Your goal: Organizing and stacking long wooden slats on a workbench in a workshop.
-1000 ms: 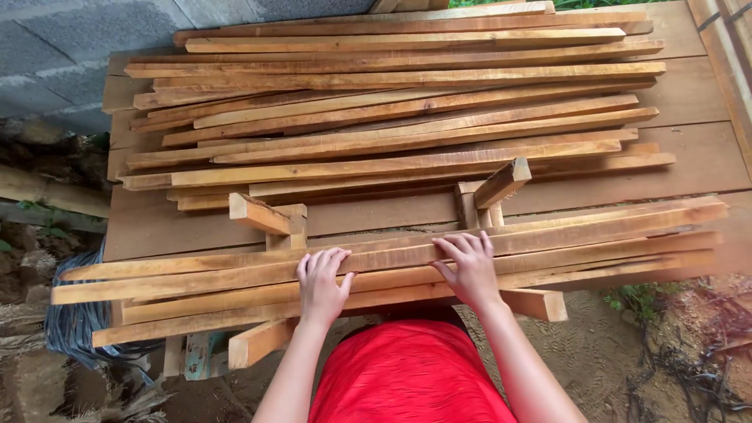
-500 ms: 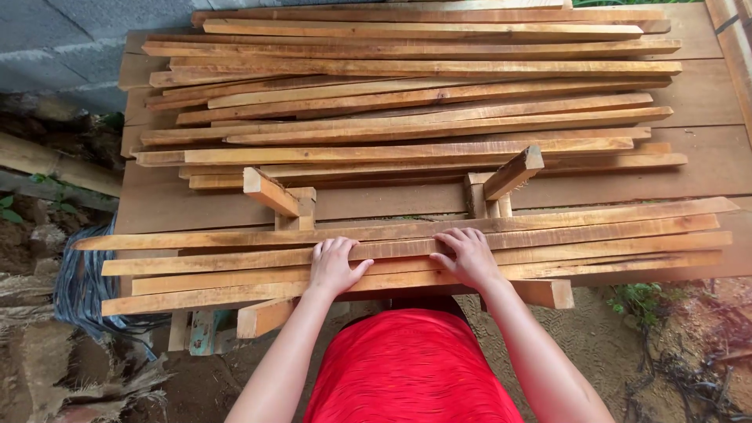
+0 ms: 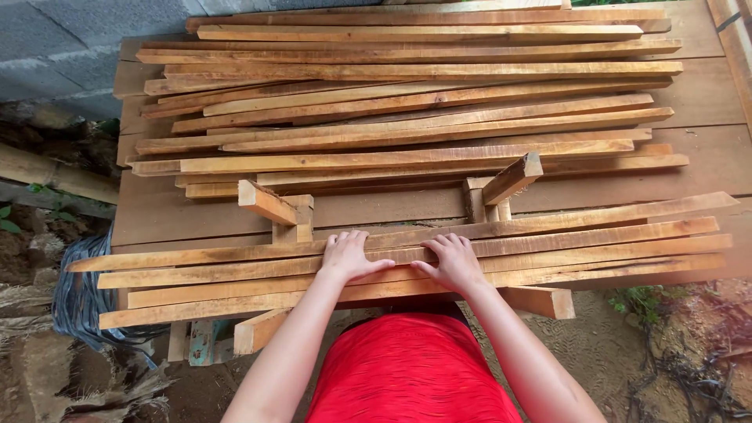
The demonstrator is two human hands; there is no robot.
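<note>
Several long thin wooden slats [image 3: 595, 243] lie side by side along the near edge of a wooden workbench [image 3: 196, 211]. My left hand [image 3: 348, 257] rests palm down on these slats near their middle, fingers spread. My right hand [image 3: 453, 262] lies flat beside it on the same slats, a short gap apart. Neither hand grips anything. The slats rest across two short angled wooden blocks, one on the left [image 3: 266, 202] and one on the right [image 3: 513, 178].
A larger pile of long slats [image 3: 407, 102] covers the far half of the bench. A grey block wall [image 3: 63, 39] stands at the far left. Below the bench are dirt ground [image 3: 603, 352], a bundle of blue-grey cord [image 3: 78, 290] at left and my red garment [image 3: 407, 368].
Both hands have drawn closer together toward the middle of the near slats. The view has shifted slightly.
</note>
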